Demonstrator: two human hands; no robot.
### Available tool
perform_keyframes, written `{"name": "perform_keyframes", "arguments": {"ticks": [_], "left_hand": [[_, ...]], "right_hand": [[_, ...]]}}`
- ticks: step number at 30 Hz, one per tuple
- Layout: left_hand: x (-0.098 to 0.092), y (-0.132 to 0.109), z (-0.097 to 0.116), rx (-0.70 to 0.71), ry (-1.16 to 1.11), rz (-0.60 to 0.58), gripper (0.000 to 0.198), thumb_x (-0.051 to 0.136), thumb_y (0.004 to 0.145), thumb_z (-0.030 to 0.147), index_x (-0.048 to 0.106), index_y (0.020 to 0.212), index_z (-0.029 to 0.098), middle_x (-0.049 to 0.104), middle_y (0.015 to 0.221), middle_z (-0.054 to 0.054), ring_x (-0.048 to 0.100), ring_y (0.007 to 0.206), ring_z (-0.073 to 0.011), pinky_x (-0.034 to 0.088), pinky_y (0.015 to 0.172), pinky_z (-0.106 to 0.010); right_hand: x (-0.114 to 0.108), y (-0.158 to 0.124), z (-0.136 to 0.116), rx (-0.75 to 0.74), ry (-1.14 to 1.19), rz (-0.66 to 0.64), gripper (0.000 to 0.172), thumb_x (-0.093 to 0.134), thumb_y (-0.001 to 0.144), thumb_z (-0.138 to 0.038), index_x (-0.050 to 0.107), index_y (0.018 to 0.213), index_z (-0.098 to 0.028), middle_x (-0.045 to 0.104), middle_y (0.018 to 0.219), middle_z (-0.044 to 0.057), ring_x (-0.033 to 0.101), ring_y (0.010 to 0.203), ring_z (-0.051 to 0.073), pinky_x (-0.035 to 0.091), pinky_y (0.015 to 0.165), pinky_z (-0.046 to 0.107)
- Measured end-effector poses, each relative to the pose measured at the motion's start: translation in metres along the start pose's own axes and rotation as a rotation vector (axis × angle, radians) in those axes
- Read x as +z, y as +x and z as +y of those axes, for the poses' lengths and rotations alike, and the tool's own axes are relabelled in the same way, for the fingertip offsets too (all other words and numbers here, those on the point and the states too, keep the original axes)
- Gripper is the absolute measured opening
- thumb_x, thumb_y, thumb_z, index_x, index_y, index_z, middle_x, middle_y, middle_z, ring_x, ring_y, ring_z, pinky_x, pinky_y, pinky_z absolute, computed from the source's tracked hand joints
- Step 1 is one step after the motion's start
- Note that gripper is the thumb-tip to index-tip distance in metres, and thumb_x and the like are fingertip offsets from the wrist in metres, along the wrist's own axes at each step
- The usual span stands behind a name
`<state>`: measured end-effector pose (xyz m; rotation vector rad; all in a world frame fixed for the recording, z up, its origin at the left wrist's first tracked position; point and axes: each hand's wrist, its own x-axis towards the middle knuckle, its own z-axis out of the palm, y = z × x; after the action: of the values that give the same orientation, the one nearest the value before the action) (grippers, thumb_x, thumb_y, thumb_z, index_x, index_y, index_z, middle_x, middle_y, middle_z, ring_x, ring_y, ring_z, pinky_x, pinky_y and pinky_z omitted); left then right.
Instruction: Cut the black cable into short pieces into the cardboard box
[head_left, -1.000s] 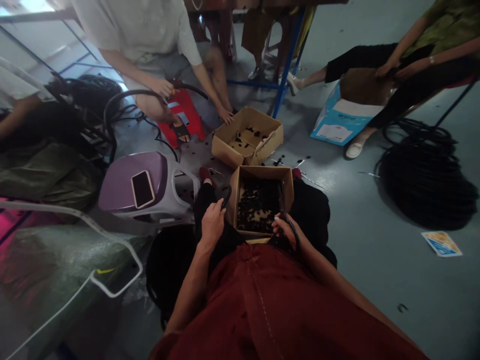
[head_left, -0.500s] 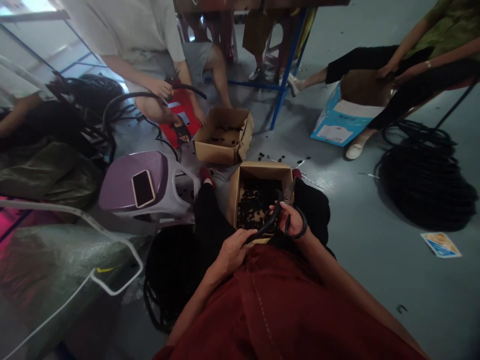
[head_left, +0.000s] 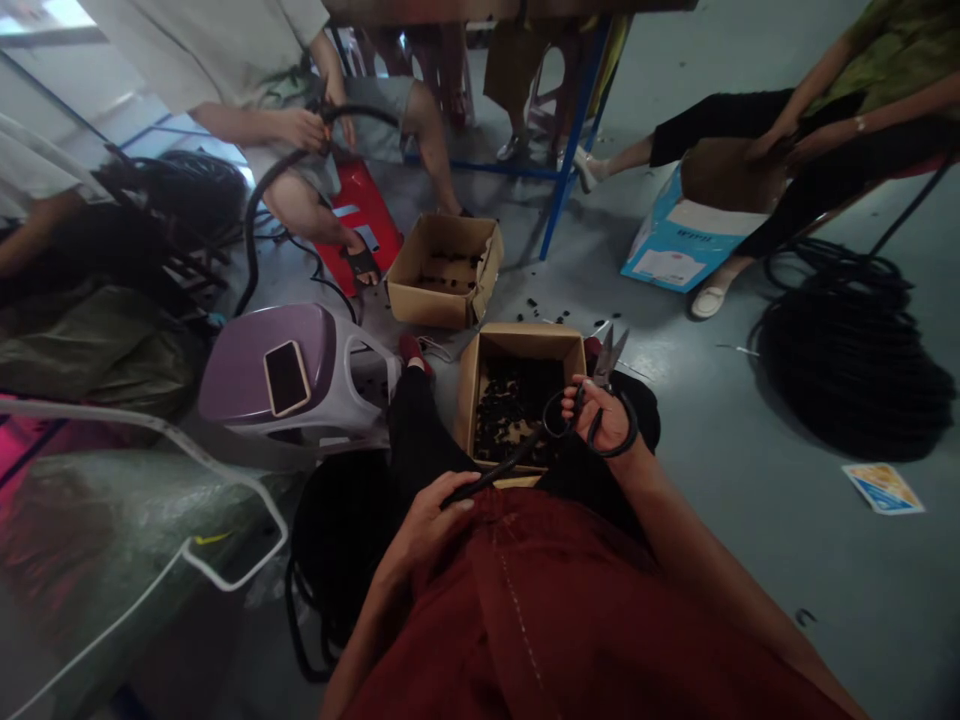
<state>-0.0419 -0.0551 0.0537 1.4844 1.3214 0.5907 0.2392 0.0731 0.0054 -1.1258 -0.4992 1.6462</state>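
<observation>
My right hand is closed on a pair of scissors with large black loop handles. Their blades stand apart and point away from me. My left hand grips a black rubber tube low over my lap. The tube's far end reaches up to the scissors' left handle loop; whether they touch I cannot tell. Below, between my legs, stands a cardboard box with many small black pieces scattered inside.
A purple stool at my left carries a phone. Beyond is another cardboard box, near a co-worker holding a black hose. A blue-and-white box and a black coil are at right; another coil lies by my left leg.
My right hand has moved right with the scissors, whose blades now show spread apart. My left hand has slid back toward me along the tube. The co-worker's hands have lifted their hose.
</observation>
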Motion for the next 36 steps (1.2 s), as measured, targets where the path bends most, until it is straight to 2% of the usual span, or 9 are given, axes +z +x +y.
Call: {"name": "perform_keyframes", "arguments": {"ticks": [3, 6, 11, 17, 20, 26, 31, 34, 36], "left_hand": [[-0.003, 0.003, 0.005, 0.002, -0.021, 0.088, 0.034, 0.051, 0.081, 0.020, 0.060, 0.113, 0.020, 0.061, 0.106, -0.005, 0.055, 0.100, -0.0159, 0.042, 0.091, -0.029], [-0.005, 0.003, 0.012, 0.000, -0.046, 0.083, 0.033, 0.052, 0.081, 0.021, 0.061, 0.112, 0.021, 0.061, 0.107, -0.004, 0.055, 0.100, -0.0159, 0.042, 0.091, -0.029], [-0.004, 0.000, 0.019, -0.041, -0.139, -0.041, 0.032, 0.056, 0.079, 0.026, 0.063, 0.110, 0.021, 0.062, 0.101, -0.005, 0.056, 0.094, -0.0168, 0.044, 0.087, -0.029], [-0.006, -0.004, 0.021, -0.029, -0.303, -0.131, 0.031, 0.061, 0.076, 0.028, 0.066, 0.105, 0.020, 0.063, 0.102, -0.005, 0.057, 0.096, -0.0185, 0.042, 0.090, -0.031], [-0.008, -0.005, 0.020, -0.026, -0.310, -0.169, 0.030, 0.061, 0.076, 0.026, 0.067, 0.104, 0.021, 0.064, 0.101, -0.004, 0.057, 0.095, -0.0175, 0.041, 0.092, -0.030], [-0.014, -0.001, -0.011, -0.136, -0.294, 0.016, 0.037, 0.060, 0.075, 0.027, 0.063, 0.111, 0.020, 0.063, 0.110, -0.005, 0.056, 0.102, -0.0191, 0.043, 0.093, -0.032], [-0.018, 0.011, -0.044, -0.172, 0.038, 0.181, 0.035, 0.052, 0.080, 0.022, 0.060, 0.114, 0.020, 0.062, 0.114, -0.005, 0.055, 0.107, -0.0184, 0.040, 0.097, -0.034], [-0.002, 0.022, -0.052, -0.157, 0.362, 0.197, 0.033, 0.049, 0.081, 0.014, 0.061, 0.111, 0.020, 0.063, 0.110, -0.007, 0.055, 0.106, -0.0187, 0.040, 0.098, -0.035], [0.017, 0.032, -0.048, -0.116, 0.437, 0.140, 0.036, 0.048, 0.083, 0.014, 0.058, 0.116, 0.019, 0.062, 0.112, -0.007, 0.054, 0.107, -0.0183, 0.041, 0.097, -0.034]], "right_hand": [[-0.011, 0.002, 0.011, -0.103, -0.267, 0.132, 0.038, 0.069, 0.065, -0.045, 0.051, 0.091, -0.024, 0.058, 0.073, -0.002, 0.057, 0.062, 0.012, 0.044, 0.049, 0.022], [-0.022, 0.001, 0.022, -0.118, -0.507, 0.171, 0.041, 0.071, 0.063, -0.046, 0.053, 0.092, -0.022, 0.061, 0.079, 0.001, 0.061, 0.069, 0.014, 0.045, 0.050, 0.021], [-0.025, 0.001, 0.036, 0.138, -0.246, 0.050, 0.038, 0.062, 0.069, -0.050, 0.052, 0.094, -0.023, 0.064, 0.079, 0.003, 0.063, 0.069, 0.016, 0.047, 0.050, 0.024], [-0.012, 0.002, 0.037, 0.155, -0.137, 0.036, 0.038, 0.070, 0.062, -0.033, 0.050, 0.093, -0.023, 0.066, 0.077, 0.001, 0.061, 0.063, 0.015, 0.046, 0.047, 0.023], [-0.009, 0.000, 0.035, 0.207, -0.115, 0.016, 0.033, 0.068, 0.063, -0.033, 0.051, 0.090, -0.022, 0.065, 0.074, 0.001, 0.058, 0.057, 0.013, 0.043, 0.045, 0.023], [-0.009, -0.012, 0.031, 0.185, -0.143, -0.102, 0.035, 0.068, 0.064, -0.039, 0.052, 0.089, -0.022, 0.058, 0.064, -0.004, 0.049, 0.047, 0.009, 0.036, 0.040, 0.021], [-0.016, -0.019, 0.032, 0.137, -0.189, -0.095, 0.039, 0.070, 0.062, -0.038, 0.049, 0.091, -0.022, 0.048, 0.059, -0.009, 0.038, 0.040, 0.004, 0.028, 0.037, 0.018], [-0.012, -0.019, 0.038, 0.058, -0.291, -0.008, 0.040, 0.070, 0.062, -0.039, 0.047, 0.090, -0.022, 0.043, 0.054, -0.010, 0.038, 0.039, 0.005, 0.027, 0.036, 0.017], [-0.005, -0.018, 0.045, 0.015, -0.355, 0.040, 0.041, 0.069, 0.063, -0.041, 0.046, 0.091, -0.023, 0.042, 0.054, -0.010, 0.038, 0.038, 0.005, 0.027, 0.035, 0.018]]}}
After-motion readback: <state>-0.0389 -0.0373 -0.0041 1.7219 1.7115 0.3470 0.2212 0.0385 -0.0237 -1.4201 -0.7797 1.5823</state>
